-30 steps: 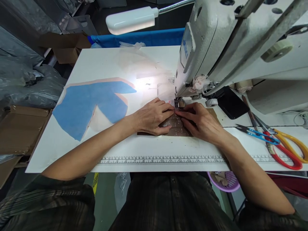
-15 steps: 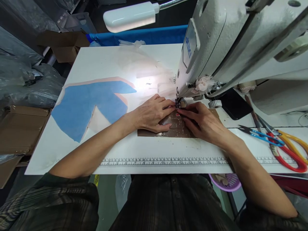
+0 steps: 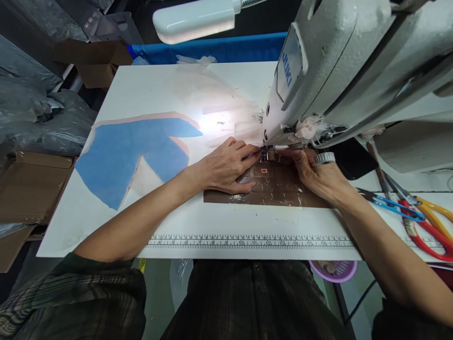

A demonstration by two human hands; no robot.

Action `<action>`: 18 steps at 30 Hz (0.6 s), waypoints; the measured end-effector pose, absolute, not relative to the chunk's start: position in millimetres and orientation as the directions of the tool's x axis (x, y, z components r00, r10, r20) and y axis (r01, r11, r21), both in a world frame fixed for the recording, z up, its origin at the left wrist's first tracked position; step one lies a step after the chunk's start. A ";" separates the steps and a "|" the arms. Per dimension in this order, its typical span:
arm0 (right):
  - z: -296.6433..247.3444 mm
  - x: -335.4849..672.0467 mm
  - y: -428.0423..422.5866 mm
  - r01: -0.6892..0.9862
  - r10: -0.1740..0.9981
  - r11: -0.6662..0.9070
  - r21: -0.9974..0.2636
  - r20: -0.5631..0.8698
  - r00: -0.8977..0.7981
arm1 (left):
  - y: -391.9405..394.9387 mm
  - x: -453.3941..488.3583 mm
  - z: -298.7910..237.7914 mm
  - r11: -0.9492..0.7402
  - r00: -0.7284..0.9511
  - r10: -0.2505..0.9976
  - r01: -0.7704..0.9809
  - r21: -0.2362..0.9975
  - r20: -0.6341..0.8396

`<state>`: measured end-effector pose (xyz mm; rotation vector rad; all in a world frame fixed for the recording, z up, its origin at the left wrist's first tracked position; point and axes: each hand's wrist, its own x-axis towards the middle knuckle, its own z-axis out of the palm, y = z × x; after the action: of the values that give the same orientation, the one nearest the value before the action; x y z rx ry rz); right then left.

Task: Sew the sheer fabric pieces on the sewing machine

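My left hand (image 3: 226, 167) lies on the table with its fingers pressed together, the tips at the presser foot (image 3: 264, 153) of the white sewing machine (image 3: 339, 71), holding down thin pale fabric (image 3: 244, 132). My right hand (image 3: 314, 172) sits to the right of the foot under the machine head; its fingers are curled, and what they touch is hidden. A brown taped patch (image 3: 272, 189) with a small red mark (image 3: 264, 170) shows between the hands.
Blue and peach cut fabric pieces (image 3: 123, 156) lie at the left of the white table (image 3: 106, 226). A ruler strip (image 3: 247, 242) runs along the front edge. Scissors (image 3: 421, 215) lie at the right. A lamp (image 3: 194, 19) hangs above. Cardboard boxes (image 3: 31, 189) stand left.
My right hand has moved right and back, off the brown patch, to beneath the machine head. The patch and its red mark now show. My left hand has stayed by the presser foot.
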<state>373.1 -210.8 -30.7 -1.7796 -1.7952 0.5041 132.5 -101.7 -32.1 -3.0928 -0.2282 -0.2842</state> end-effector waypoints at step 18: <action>-34.5 363.0 -224.4 0.868 0.997 -0.002 -0.497 0.069 0.042 | -64.1 142.7 -24.7 -0.842 0.813 0.539 0.517 0.155 0.220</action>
<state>363.0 -224.4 -34.5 -1.9217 -1.8765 0.4287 142.7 -64.1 -24.7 -3.0741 -0.8972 -0.4153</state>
